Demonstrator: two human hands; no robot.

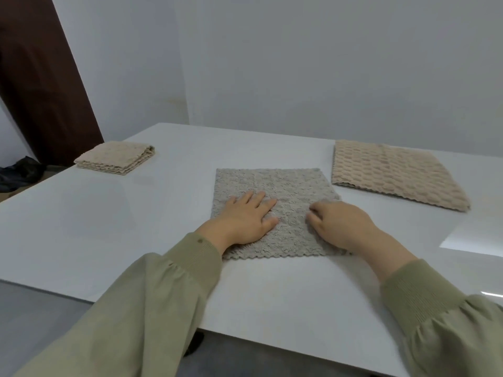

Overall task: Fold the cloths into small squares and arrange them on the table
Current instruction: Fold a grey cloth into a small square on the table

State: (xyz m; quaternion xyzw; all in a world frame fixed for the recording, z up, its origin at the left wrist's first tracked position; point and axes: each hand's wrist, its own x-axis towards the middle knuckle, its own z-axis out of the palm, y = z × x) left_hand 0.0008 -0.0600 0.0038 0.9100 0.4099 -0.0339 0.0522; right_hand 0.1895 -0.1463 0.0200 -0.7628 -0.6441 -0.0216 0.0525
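A grey fluffy cloth (275, 186) lies flat on the white table (109, 221) in front of me. My left hand (246, 220) presses palm down on its left half, fingers spread. My right hand (340, 223) rests on its right half with the fingers curled onto the fabric. A beige cloth folded into a small thick square (115, 158) sits at the table's far left. A larger beige waffle-textured cloth (392, 172) lies flat at the far right.
The table's near edge runs diagonally below my sleeves. A grey wall stands behind the table. A dark brown door (40, 77) and a dark bundle on the floor (20, 172) are at the left.
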